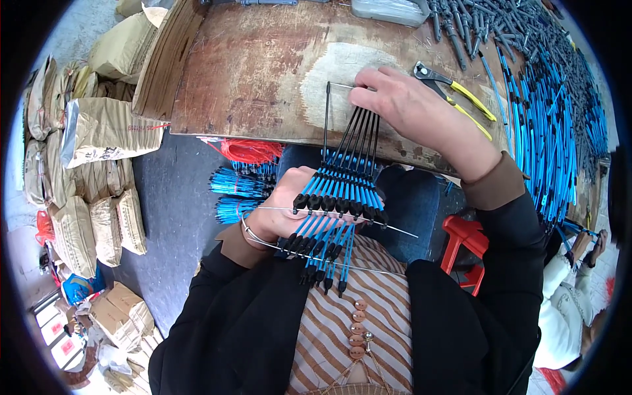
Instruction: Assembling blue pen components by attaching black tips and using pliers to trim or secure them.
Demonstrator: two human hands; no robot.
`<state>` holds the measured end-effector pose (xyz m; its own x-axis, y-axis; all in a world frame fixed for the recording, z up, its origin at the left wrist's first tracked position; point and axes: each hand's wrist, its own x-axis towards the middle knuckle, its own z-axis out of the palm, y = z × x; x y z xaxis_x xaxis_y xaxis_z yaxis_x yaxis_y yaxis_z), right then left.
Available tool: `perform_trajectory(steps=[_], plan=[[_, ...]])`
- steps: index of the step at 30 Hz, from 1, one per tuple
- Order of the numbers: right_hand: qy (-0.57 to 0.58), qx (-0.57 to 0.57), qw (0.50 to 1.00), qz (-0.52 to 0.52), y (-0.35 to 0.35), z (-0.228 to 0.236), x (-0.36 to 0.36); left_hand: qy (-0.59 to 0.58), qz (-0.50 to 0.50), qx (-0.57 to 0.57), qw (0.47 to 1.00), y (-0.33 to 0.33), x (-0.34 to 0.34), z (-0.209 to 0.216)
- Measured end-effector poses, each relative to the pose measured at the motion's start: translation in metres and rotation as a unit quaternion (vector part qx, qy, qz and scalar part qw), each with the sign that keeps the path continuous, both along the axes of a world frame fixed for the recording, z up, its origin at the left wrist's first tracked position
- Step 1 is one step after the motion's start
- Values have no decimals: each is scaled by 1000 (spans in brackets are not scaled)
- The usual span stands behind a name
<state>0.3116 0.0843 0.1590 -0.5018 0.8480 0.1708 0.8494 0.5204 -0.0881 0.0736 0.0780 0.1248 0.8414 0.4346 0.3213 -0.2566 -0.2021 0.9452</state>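
Note:
My left hand [284, 197] is closed around a fan of thin blue rods [345, 191] with black fittings and long black tips, held in front of my chest. Thin metal wires [398, 232] run crosswise through their black near ends. Over the table edge, my right hand [401, 99] has its fingers pinched at the far black tips, on a short thin wire [341, 85]. That wire reaches left to the tip of one black rod [327, 118], set apart from the others. The fingertips partly hide the remaining tips.
Yellow-handled pliers [471, 99] lie right of my right hand on the wooden table [243, 72]. Many blue rods [543, 131] and dark grey fittings [480, 23] cover its right side. Blue bundles [237, 191] sit below the edge. A red stool [464, 243] and paper sacks [102, 135] flank me.

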Motion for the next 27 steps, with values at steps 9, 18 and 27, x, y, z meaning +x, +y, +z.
perform_trajectory(steps=[9, 18, 27], plan=[[-19, 28, 999, 16, 5, -2, -2, 23, -22, 36, 999, 7, -3, 10], [-120, 104, 987, -6, 4, -8, -24, 50, 43, -302, 951, -6, -4, 11], [-18, 91, 995, -38, -51, 3, -31, -25, -100, 210, 972, -24, -18, 24]])
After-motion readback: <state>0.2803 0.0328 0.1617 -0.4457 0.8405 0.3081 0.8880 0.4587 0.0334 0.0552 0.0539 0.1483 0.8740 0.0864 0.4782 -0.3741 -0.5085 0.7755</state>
